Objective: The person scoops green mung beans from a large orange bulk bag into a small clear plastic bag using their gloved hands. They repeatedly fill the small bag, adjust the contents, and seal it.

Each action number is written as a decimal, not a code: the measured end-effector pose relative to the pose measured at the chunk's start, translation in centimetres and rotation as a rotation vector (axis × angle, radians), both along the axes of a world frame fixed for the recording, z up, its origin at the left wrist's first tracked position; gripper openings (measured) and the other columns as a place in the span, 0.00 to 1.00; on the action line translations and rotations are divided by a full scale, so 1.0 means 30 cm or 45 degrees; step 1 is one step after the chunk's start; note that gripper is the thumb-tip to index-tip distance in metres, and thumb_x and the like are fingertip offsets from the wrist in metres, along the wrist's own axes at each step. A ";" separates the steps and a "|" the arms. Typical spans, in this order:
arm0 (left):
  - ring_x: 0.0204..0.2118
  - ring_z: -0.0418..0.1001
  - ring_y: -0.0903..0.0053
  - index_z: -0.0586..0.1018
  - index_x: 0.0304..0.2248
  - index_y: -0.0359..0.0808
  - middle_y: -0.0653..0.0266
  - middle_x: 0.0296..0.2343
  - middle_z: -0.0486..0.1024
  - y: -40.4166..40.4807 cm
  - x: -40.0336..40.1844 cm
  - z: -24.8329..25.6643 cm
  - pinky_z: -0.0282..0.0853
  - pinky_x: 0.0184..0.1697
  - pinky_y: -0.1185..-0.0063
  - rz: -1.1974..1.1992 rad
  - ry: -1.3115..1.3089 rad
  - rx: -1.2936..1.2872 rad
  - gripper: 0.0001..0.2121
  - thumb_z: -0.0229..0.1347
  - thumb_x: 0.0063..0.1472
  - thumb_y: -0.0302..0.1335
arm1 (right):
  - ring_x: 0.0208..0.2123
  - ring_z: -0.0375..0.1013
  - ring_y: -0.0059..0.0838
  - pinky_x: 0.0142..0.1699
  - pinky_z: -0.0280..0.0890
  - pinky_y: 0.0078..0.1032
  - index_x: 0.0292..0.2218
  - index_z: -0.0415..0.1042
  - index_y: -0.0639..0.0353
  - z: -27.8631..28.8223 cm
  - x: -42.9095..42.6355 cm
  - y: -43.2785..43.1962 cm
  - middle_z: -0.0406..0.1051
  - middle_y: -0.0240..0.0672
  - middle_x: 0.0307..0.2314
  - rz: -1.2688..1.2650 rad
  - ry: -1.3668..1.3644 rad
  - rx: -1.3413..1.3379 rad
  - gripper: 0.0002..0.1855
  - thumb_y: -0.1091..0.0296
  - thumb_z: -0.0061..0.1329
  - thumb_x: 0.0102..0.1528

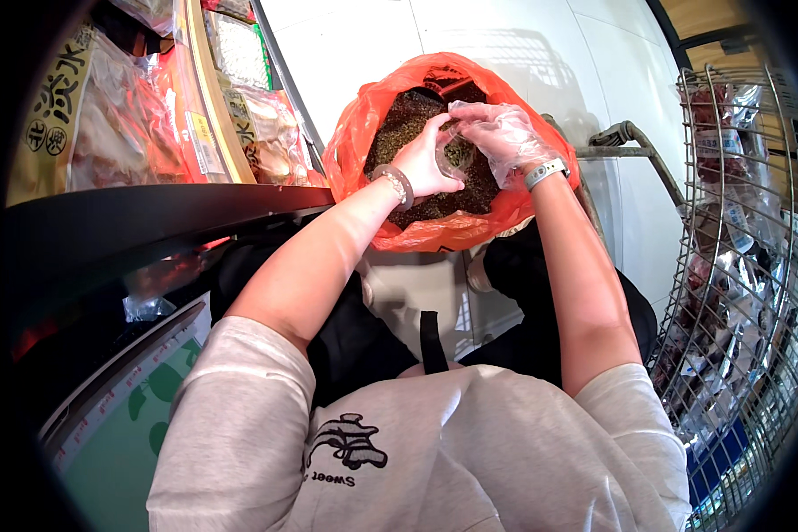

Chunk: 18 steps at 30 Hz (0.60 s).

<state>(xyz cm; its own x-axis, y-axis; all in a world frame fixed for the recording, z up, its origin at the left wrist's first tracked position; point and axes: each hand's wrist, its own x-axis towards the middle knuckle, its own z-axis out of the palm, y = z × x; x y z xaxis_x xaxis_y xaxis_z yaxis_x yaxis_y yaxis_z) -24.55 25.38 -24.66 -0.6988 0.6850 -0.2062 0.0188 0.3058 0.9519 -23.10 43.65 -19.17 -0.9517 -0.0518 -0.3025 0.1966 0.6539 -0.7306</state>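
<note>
An orange-red plastic bag (346, 156) stands open on the floor before me, full of small dark-brown and greenish dried grains (399, 143), perhaps peppercorns. My left hand (429, 156), bare with bracelets at the wrist, curves its thumb and fingers around a small clear plastic container or bag (450, 156) over the grains. Greenish grains show through or beside it. My right hand (502, 133) wears a clear disposable glove and a pale wristband. Its fingertips meet the left fingertips at the clear plastic's far side; whether they grip it is hidden.
On the left, a dark shelf edge (173, 213) carries packaged foods (126, 126) and a price-tag strip (203, 143). A wire shopping cart (738, 266) filled with plastic-wrapped packs stands close on the right. Its metal frame (638, 146) reaches toward the bag over white floor tiles (492, 26).
</note>
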 end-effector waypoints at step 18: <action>0.33 0.73 0.77 0.42 0.52 0.38 0.44 0.51 0.53 -0.062 0.009 0.142 0.72 0.35 0.80 -0.272 -0.113 0.114 0.44 0.61 0.41 0.15 | 0.32 0.72 0.40 0.39 0.66 0.31 0.33 0.74 0.54 0.221 0.022 -0.069 0.73 0.40 0.28 0.332 0.159 0.473 0.11 0.68 0.44 0.46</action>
